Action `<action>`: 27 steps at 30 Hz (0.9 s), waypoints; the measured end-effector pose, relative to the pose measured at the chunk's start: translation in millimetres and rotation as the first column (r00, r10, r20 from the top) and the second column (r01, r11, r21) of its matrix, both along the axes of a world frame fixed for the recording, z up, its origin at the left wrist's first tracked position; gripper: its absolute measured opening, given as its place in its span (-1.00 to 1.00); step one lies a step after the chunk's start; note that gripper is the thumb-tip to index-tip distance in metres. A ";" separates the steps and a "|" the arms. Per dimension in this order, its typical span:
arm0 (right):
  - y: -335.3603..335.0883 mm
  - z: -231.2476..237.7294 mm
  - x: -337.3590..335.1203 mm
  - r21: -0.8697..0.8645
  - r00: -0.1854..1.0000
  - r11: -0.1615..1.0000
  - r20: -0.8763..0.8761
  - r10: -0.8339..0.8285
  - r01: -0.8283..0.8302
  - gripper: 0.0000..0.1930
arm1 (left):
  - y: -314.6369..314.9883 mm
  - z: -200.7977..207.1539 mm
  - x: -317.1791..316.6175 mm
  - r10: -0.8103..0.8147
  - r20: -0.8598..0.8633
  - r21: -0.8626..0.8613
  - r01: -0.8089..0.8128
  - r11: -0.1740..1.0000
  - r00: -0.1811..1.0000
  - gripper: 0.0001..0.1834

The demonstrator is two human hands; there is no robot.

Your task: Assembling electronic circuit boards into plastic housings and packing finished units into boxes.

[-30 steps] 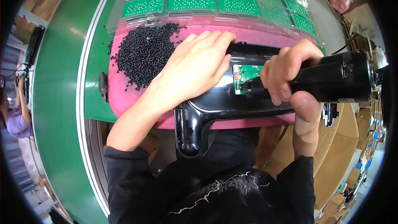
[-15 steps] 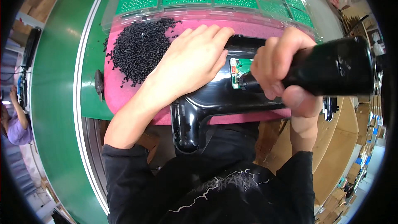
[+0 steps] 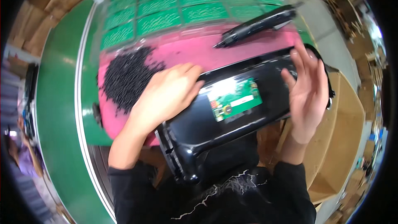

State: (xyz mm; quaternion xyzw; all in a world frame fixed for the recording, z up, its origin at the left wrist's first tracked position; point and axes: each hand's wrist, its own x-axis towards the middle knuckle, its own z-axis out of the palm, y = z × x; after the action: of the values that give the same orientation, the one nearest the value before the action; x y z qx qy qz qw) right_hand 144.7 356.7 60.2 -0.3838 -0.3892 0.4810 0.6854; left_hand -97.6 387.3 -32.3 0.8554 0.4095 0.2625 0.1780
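A glossy black plastic housing (image 3: 275,95) lies tilted across the front of the pink mat (image 3: 188,52), its left end jutting out toward me. Set in its middle is a small green circuit board (image 3: 244,101). My left hand (image 3: 168,95) grips the housing's far left edge, fingers curled over it. At the right end, my right hand (image 3: 309,95) is open and blurred, its fingers stretched and holding nothing. A black electric screwdriver (image 3: 259,25) lies beyond the housing, its tip pointing left.
Small black screws (image 3: 126,76) are heaped on the mat's left side. Along the back, a clear tray (image 3: 180,34) holds rows of green circuit boards. An open cardboard box (image 3: 338,141) stands at right. The green tabletop (image 3: 60,112) stretches left, with another person (image 3: 31,161) beyond it.
My right hand has let go of the screwdriver, which now lies on the far side of the mat. The housing has turned, its right end swinging away from me, and the whole board shows.
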 end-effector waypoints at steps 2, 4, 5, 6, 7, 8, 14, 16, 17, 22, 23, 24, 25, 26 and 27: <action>-31.9 -26.2 43.6 0.203 1.000 0.979 0.023 0.020 -0.024 -0.42 | 1.1 0.9 8.6 0.002 0.028 0.026 -0.003 1.000 1.000 -0.79; -62.3 -42.7 66.1 0.238 0.977 0.955 0.077 -0.200 0.177 -0.35 | -1.1 4.7 11.3 0.039 -0.018 -0.057 -0.040 0.998 0.999 -0.75; -72.4 -48.1 61.8 0.209 0.896 0.893 0.117 -0.428 0.400 -0.34 | -3.2 5.1 9.1 0.055 0.008 -0.056 -0.054 0.997 0.998 -0.73; -81.7 -64.1 71.0 0.310 0.851 0.857 0.204 -0.483 0.412 -0.38 | -7.1 8.3 5.8 0.069 -0.008 -0.039 -0.070 0.997 0.998 -0.73; -91.7 -76.0 85.3 0.404 0.788 0.817 0.292 -0.542 0.412 -0.42 | -6.3 12.9 3.7 0.051 -0.024 -0.065 -0.052 0.997 0.998 -0.72; -106.0 -82.3 91.2 0.405 0.702 0.789 0.377 -0.604 0.461 -0.49 | -11.0 15.5 1.9 0.094 -0.076 -0.010 -0.095 0.995 0.993 -0.73; -182.4 -124.8 151.5 0.548 0.012 0.636 0.753 -0.658 0.543 -0.79 | -0.7 9.3 -5.2 0.054 -0.161 -0.111 -0.072 0.991 0.986 -0.72; -205.9 -138.1 176.2 0.582 -0.212 0.687 0.808 -0.550 0.434 -0.81 | 10.1 13.2 -4.6 0.004 -0.119 -0.235 -0.033 0.971 0.993 -0.78; -217.0 -140.7 193.3 0.573 -0.424 0.773 0.792 -0.439 0.270 -0.83 | 10.8 11.1 -4.0 -0.022 -0.134 -0.239 -0.011 0.971 0.991 -0.78; -267.4 -145.8 291.1 0.573 -0.712 0.649 0.699 -0.068 0.500 -0.89 | 8.9 20.7 0.1 -0.027 -0.165 -0.184 -0.004 0.983 0.986 -0.83; -274.0 -148.3 309.5 0.573 -0.711 0.578 0.703 0.019 0.581 -0.91 | 7.8 24.5 0.9 -0.009 -0.191 -0.202 -0.030 0.979 0.982 -0.83; -276.9 -147.2 321.9 0.519 -0.674 0.521 0.722 0.157 0.677 -0.75 | 7.0 27.6 0.7 -0.026 -0.195 -0.189 -0.012 0.982 0.980 -0.82; -279.2 -147.6 330.7 0.467 -0.619 0.452 0.732 0.285 0.760 -0.57 | 7.7 30.6 -0.9 -0.031 -0.206 -0.185 -0.007 0.983 0.978 -0.82; -286.0 -156.3 340.6 0.464 -0.614 0.447 0.736 0.285 0.765 -0.57 | 8.4 33.1 -2.2 -0.014 -0.281 -0.215 -0.049 0.975 0.960 -0.82; -294.6 -174.0 350.9 0.461 -0.559 0.343 0.776 0.292 0.819 -0.45 | 8.9 35.5 -1.9 0.000 -0.355 -0.242 -0.091 0.966 0.935 -0.81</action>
State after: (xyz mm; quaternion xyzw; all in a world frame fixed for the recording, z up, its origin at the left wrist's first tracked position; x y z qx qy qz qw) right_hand 495.6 62.1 -113.8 -0.9030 -0.2940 -0.3125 -0.0200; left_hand -99.6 396.2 3.2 0.8487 0.4849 0.0545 0.2040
